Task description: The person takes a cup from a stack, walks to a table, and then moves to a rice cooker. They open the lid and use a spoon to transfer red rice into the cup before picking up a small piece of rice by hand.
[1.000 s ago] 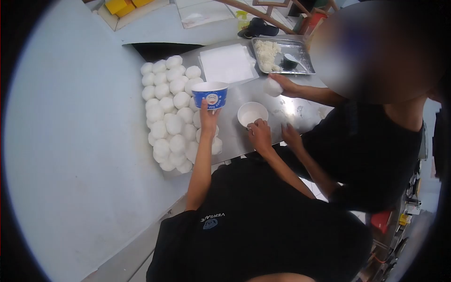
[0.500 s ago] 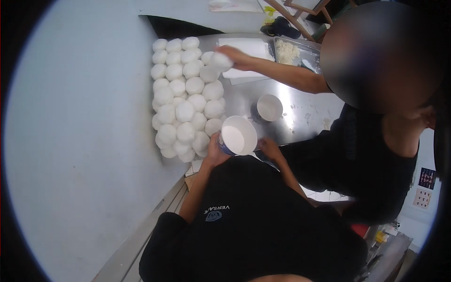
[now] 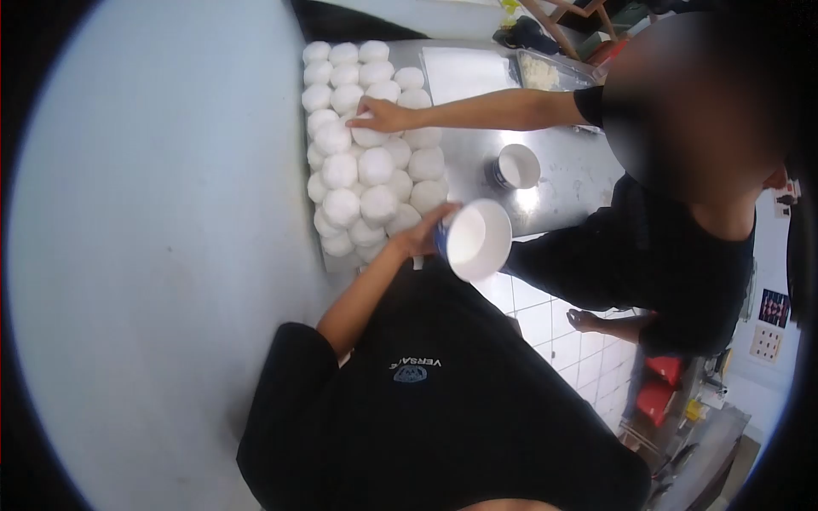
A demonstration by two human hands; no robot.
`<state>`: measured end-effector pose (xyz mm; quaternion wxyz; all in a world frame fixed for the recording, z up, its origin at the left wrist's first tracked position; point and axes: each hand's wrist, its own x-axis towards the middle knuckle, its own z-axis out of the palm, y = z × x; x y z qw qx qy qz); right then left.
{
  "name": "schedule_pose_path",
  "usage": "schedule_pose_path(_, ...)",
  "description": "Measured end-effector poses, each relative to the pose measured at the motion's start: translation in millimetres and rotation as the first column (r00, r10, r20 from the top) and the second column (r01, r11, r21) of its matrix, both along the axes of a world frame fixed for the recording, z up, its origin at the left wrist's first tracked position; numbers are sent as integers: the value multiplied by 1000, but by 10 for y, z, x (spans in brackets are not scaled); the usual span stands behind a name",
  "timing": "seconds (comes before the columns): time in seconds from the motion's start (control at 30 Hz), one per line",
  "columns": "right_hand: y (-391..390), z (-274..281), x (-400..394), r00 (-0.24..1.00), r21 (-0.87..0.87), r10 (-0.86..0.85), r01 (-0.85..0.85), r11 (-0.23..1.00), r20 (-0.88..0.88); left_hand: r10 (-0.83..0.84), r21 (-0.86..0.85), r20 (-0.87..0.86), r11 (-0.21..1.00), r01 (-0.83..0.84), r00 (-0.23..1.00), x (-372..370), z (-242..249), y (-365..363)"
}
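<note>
My left hand [image 3: 417, 235] is wrapped round the side of a round paper tub [image 3: 492, 247], white inside and blue outside. The tub is tilted so that its opening faces up toward me, and its inside looks white. Just beyond my fingers lie rows of round white dough balls [image 3: 376, 167], stacked in places at the left end of the metal table. My right hand is out of sight beside my body. A co-worker's hand [image 3: 382, 115] reaches across and rests its fingers on one of the balls.
A second tub [image 3: 518, 167] stands on the metal table [image 3: 477, 146]. Behind it are white sheets [image 3: 460, 75] and a metal tray [image 3: 545, 77] with pale crumbly stuff. The co-worker [image 3: 682, 247] stands at the right. A wall [image 3: 170, 213] runs along the left.
My left hand has carried the tub slightly right as the view shifted. My right hand has left it and gone out of view. The co-worker's hand has brought a ball down onto the pile.
</note>
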<state>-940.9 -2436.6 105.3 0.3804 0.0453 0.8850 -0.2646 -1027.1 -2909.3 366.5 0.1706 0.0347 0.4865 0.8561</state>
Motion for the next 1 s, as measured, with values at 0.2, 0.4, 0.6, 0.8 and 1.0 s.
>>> schedule_pose_path(0.2,-334,132,267,998,-18,-48,47,999,-27,-334,-9,172,940,340,927,1,135,-4)
schedule_pose_path(0.4,-515,176,345,995,-43,-75,72,996,-72,-295,296,308,933,203,904,-199,-84,-82)
schedule_pose_path(0.6,-685,207,320,988,-67,-120,114,991,-100,-260,178,280,960,216,924,-197,25,-98)
schedule_pose_path(0.8,-909,227,142,978,-73,-172,164,984,-122,-256,200,258,957,208,931,-168,-104,-68)
schedule_pose_path(1.0,-1092,321,-97,962,-98,-246,235,967,-117,-215,277,322,953,125,922,-145,-51,129)
